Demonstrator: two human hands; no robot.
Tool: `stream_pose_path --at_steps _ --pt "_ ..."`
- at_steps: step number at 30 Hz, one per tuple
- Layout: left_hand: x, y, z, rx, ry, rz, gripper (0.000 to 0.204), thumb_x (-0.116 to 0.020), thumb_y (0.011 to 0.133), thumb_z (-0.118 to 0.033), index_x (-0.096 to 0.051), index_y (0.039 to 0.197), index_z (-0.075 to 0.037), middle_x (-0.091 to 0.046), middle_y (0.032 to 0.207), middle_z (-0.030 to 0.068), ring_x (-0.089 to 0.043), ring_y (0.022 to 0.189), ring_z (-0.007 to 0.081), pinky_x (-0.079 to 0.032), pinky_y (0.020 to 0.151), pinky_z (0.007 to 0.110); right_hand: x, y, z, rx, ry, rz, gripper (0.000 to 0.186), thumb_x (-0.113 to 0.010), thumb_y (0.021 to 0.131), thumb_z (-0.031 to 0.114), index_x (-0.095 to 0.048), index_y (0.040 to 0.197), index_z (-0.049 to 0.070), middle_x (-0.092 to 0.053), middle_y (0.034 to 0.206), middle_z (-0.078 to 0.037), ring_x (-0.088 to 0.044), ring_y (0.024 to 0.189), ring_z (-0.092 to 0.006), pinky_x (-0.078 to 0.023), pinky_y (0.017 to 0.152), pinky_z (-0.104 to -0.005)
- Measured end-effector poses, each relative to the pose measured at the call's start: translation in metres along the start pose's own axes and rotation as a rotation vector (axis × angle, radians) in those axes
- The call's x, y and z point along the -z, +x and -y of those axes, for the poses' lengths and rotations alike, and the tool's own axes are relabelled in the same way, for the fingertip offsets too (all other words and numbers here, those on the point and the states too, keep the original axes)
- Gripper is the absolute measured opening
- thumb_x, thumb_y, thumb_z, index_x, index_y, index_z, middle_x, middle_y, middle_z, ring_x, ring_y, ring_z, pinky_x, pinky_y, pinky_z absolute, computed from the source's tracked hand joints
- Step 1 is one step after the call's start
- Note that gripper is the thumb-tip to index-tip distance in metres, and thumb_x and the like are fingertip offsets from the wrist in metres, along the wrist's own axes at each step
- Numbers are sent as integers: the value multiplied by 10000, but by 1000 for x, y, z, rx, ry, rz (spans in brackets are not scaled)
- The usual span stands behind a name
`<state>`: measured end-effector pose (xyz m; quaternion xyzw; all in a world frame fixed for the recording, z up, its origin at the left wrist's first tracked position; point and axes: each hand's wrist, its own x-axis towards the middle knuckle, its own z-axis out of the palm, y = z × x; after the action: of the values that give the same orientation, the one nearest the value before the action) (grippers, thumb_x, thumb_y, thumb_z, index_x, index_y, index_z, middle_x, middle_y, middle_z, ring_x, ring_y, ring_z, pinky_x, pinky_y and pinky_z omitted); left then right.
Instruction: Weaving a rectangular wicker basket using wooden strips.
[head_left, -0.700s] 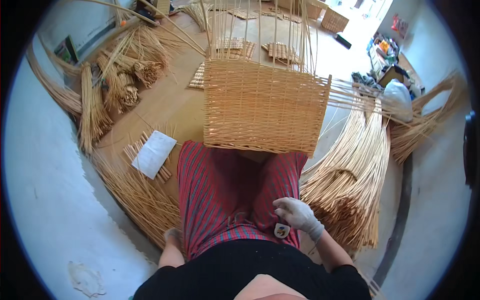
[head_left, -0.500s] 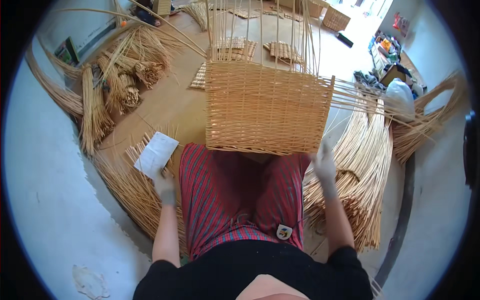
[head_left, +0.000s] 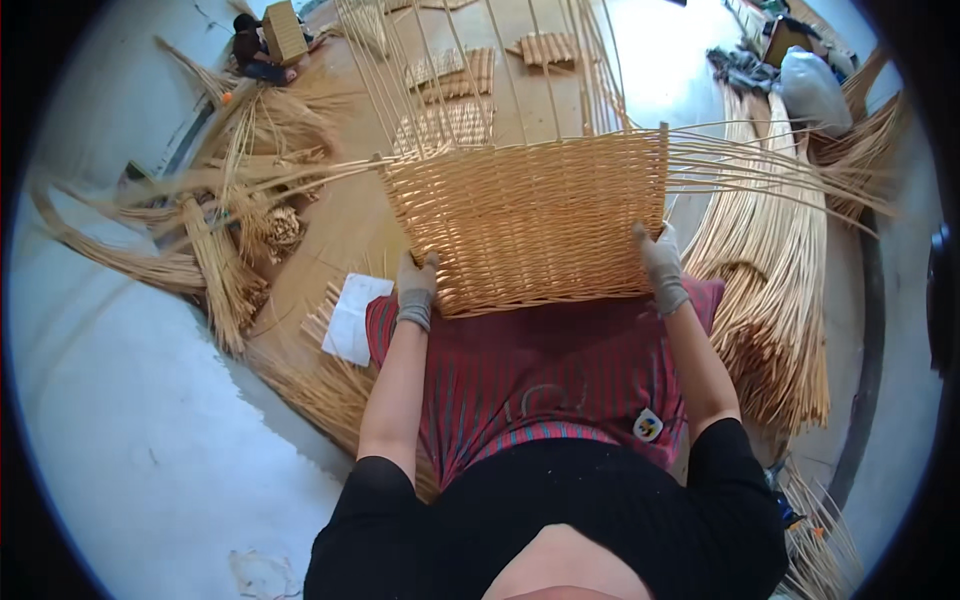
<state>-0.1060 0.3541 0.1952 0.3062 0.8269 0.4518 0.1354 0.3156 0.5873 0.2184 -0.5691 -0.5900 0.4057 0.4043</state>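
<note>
A half-woven rattan panel (head_left: 530, 220) stands across my lap over a red striped cloth (head_left: 540, 370), long loose stakes rising from its top edge and fanning out from both sides. My left hand (head_left: 417, 278), in a pale glove, grips the panel's left side near the lower corner, thumb on the front face. My right hand (head_left: 659, 262), gloved too, grips the right side at about mid-height, its fingertips partly hidden.
A white sheet (head_left: 350, 318) lies on cut rods at my left. Reed bundles (head_left: 755, 300) lie on the right, more (head_left: 215, 270) on the left. Woven mats (head_left: 450, 75) lie ahead. A co-worker (head_left: 260, 45) holds a woven piece at the back left. A white sack (head_left: 810, 90) sits at right.
Both my hands have come up onto the panel's sides. The panel now leans differently, its left side angled, and the view of the room has shifted.
</note>
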Motion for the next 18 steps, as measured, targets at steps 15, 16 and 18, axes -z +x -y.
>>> stream_pose_path --at_steps 15,16,18 --pt "56 -24 -31 -23 225 297 420 -690 992 -308 -639 1247 21 -760 1105 219 -752 977 352 -582 869 432 -126 -91 218 1005 -416 190 730 -832 847 303 -566 1477 47 -607 1460 -129 -543 1373 -330 -414 1170 -468" --pt "60 -25 -35 2 173 307 414 -689 997 -289 -637 1260 26 -763 1111 212 -754 981 340 -585 876 426 -137 -86 221 1000 -521 170 736 -831 847 322 -566 1478 53 -606 1457 -123 -541 1368 -320 -407 1169 -472" --pt "63 -23 -47 -119 -2 111 384 -701 1004 -226 -636 1289 23 -766 1113 189 -755 968 287 -597 870 393 -150 -77 219 975 -648 185 762 -830 843 358 -555 1488 58 -602 1454 -114 -529 1368 -303 -390 1171 -476"
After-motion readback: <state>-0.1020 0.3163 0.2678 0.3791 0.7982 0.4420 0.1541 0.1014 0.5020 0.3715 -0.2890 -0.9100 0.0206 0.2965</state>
